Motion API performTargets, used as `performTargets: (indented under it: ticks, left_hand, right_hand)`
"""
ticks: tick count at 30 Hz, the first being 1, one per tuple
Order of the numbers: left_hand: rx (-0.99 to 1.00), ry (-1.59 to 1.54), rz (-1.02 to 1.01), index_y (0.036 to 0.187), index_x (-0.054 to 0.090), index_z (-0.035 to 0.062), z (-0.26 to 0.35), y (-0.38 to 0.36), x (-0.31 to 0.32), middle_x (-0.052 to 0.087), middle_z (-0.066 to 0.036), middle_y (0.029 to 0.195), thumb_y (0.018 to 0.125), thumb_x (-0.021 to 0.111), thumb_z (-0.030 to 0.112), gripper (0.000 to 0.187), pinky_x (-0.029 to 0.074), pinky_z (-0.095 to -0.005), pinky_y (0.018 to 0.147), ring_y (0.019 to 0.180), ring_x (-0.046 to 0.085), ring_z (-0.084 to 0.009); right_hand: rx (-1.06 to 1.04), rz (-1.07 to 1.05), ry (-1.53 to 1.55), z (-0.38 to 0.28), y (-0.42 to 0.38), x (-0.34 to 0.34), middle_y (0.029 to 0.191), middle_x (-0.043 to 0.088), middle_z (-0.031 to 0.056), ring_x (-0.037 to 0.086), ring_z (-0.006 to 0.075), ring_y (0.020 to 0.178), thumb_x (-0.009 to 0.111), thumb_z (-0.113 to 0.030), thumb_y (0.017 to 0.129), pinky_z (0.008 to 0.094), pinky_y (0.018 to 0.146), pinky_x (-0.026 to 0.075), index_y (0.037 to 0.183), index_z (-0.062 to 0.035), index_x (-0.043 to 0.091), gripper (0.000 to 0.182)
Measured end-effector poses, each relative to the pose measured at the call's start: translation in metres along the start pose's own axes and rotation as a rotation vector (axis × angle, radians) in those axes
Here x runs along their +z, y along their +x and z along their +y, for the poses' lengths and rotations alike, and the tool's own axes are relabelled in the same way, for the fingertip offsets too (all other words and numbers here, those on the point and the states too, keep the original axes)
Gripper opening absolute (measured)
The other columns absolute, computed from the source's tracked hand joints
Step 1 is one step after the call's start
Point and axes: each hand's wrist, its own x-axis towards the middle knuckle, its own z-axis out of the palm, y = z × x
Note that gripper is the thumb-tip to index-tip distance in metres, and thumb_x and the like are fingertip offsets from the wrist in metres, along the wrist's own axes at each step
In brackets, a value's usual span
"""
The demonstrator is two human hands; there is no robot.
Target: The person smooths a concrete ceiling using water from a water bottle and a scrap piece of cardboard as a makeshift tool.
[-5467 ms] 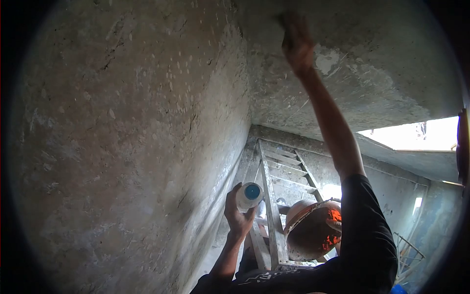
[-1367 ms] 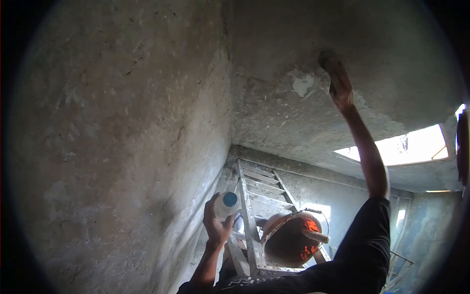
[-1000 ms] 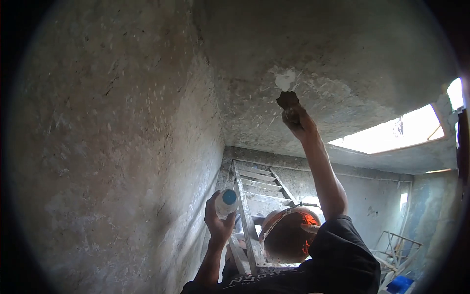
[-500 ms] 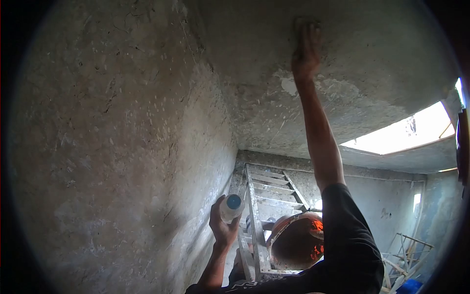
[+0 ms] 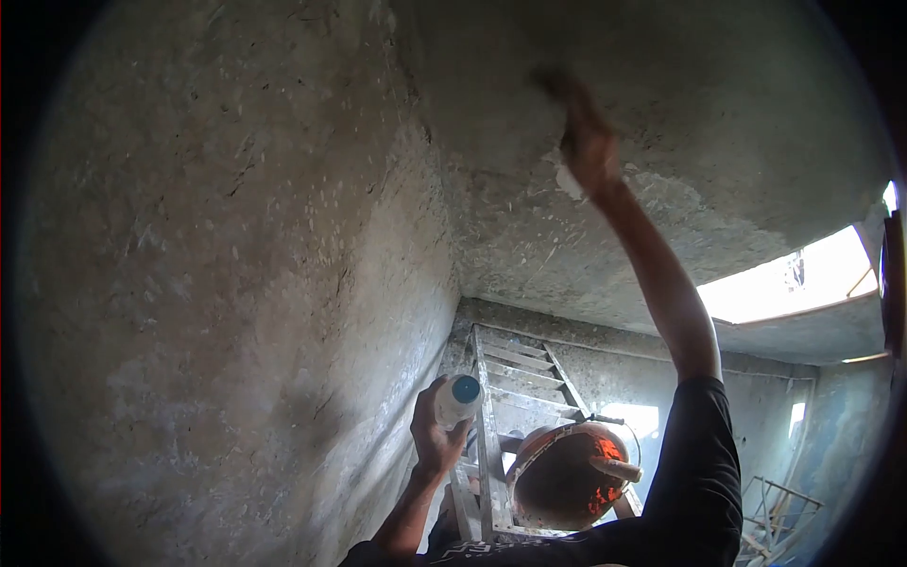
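Note:
My left hand (image 5: 438, 433) is wrapped round a clear bottle (image 5: 453, 408) with a blue cap, held at the lower middle beside the ladder. Raised overhead, my right hand (image 5: 588, 142) is at the grey ceiling (image 5: 680, 123), near a pale patch. Its fingers are smeared by motion, so whether it holds anything cannot be made out. An orange-and-grey bucket (image 5: 557, 482) with a wire handle sits tilted toward me at the ladder, and a rounded handle sticks out over its rim.
A metal ladder (image 5: 484, 425) stands behind the bottle. The rough plaster wall (image 5: 227, 283) rises on the left. A bright opening (image 5: 794, 283) cuts the ceiling at right. Thin frames (image 5: 784, 510) lie at the lower right.
My right hand has moved down the ceiling, its fingers now pointing left, and the arm leans more. The bottle in my left hand has shifted slightly right. The view has shifted a little.

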Motion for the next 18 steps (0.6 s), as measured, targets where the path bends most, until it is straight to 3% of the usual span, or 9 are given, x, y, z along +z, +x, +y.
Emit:
performTargets:
  ticks: [3, 7, 9, 10, 12, 14, 16, 17, 18]
  left_hand:
    - [0.023, 0.058, -0.003, 0.123, 0.053, 0.0001, -0.001, -0.002, 0.0, 0.061, -0.017, 0.113, 0.072, 0.081, 0.01, 0.059, 0.048, -0.0395, 0.091, 0.104, 0.062, -0.0313]
    - [0.014, 0.046, -0.008, 0.124, 0.052, 0.001, 0.003, 0.0, -0.002, 0.06, -0.018, 0.113, 0.069, 0.08, 0.006, 0.062, 0.049, -0.0397, 0.09, 0.104, 0.061, -0.0327]
    - [0.022, 0.05, -0.003, 0.125, 0.052, 0.0018, 0.002, 0.001, -0.003, 0.059, -0.017, 0.112, 0.066, 0.08, 0.002, 0.065, 0.049, -0.0399, 0.089, 0.103, 0.061, -0.0338]
    - [0.025, 0.048, 0.003, 0.125, 0.052, 0.0019, 0.001, 0.002, -0.005, 0.059, -0.017, 0.112, 0.066, 0.08, 0.002, 0.065, 0.049, -0.0399, 0.089, 0.103, 0.061, -0.0339]
    - [0.02, 0.041, 0.009, 0.125, 0.052, 0.002, 0.0, -0.001, -0.01, 0.059, -0.017, 0.112, 0.066, 0.08, 0.002, 0.065, 0.049, -0.0399, 0.089, 0.103, 0.061, -0.034]
    - [0.009, 0.05, 0.033, 0.123, 0.053, 0.0008, 0.0, -0.002, -0.012, 0.061, -0.017, 0.113, 0.071, 0.08, 0.009, 0.059, 0.049, -0.0394, 0.09, 0.104, 0.062, -0.0314]
    - [-0.003, 0.054, 0.04, 0.123, 0.053, 0.0008, -0.003, -0.005, -0.013, 0.061, -0.017, 0.113, 0.071, 0.08, 0.009, 0.059, 0.049, -0.0393, 0.09, 0.104, 0.062, -0.0315]
    - [-0.014, 0.066, 0.041, 0.123, 0.053, 0.0008, -0.003, -0.006, -0.013, 0.061, -0.017, 0.113, 0.071, 0.08, 0.009, 0.059, 0.049, -0.0393, 0.09, 0.104, 0.062, -0.0317]
    - [-0.014, 0.059, 0.046, 0.123, 0.053, 0.0008, -0.005, -0.006, -0.012, 0.061, -0.017, 0.113, 0.071, 0.08, 0.009, 0.059, 0.049, -0.0393, 0.09, 0.104, 0.062, -0.0317]
  right_hand:
    - [-0.062, 0.447, -0.025, 0.007, 0.057, -0.021, 0.146, 0.042, 0.0098, 0.04, 0.0298, 0.135, 0.05, 0.013, 0.074, 0.0424, 0.113, 0.036, 0.129, -0.0081, 0.055, 0.059]
    - [-0.303, 0.341, -0.335, 0.044, 0.08, 0.0, 0.144, 0.045, 0.0152, 0.039, 0.0366, 0.135, 0.049, 0.012, 0.083, 0.0489, 0.11, 0.036, 0.135, -0.0042, 0.051, 0.054]
    - [-0.253, 0.156, -0.332, 0.044, 0.063, 0.012, 0.147, 0.04, 0.0093, 0.035, 0.0267, 0.138, 0.055, 0.008, 0.073, 0.0414, 0.118, 0.027, 0.131, -0.0054, 0.053, 0.059]
    - [-0.256, 0.156, -0.33, 0.046, 0.049, 0.019, 0.147, 0.04, 0.0093, 0.035, 0.0267, 0.138, 0.055, 0.008, 0.073, 0.0414, 0.118, 0.027, 0.131, -0.0054, 0.053, 0.059]
    - [-0.351, -0.124, -0.518, 0.052, 0.009, 0.028, 0.149, 0.038, 0.0096, 0.031, 0.0247, 0.14, 0.058, 0.003, 0.073, 0.0408, 0.118, 0.026, 0.135, -0.0025, 0.048, 0.062]
    - [-0.391, -0.436, -0.351, 0.057, -0.033, 0.022, 0.146, 0.042, 0.0105, 0.038, 0.025, 0.136, 0.057, 0.004, 0.076, 0.0399, 0.114, 0.035, 0.138, -0.0062, 0.045, 0.065]
    - [-0.256, -0.902, -0.273, 0.051, -0.05, 0.005, 0.14, 0.049, 0.0133, 0.05, 0.0269, 0.126, 0.055, 0.005, 0.078, 0.0377, 0.105, 0.046, 0.14, -0.0101, 0.044, 0.064]
    - [-0.262, -0.905, -0.278, 0.045, -0.052, -0.003, 0.14, 0.049, 0.0133, 0.05, 0.0269, 0.126, 0.055, 0.005, 0.078, 0.0377, 0.105, 0.046, 0.14, -0.0101, 0.044, 0.064]
    - [-0.082, -0.889, -0.153, 0.026, -0.043, -0.018, 0.136, 0.052, 0.0142, 0.054, 0.0275, 0.12, 0.055, 0.005, 0.08, 0.0373, 0.1, 0.05, 0.139, -0.0116, 0.045, 0.062]
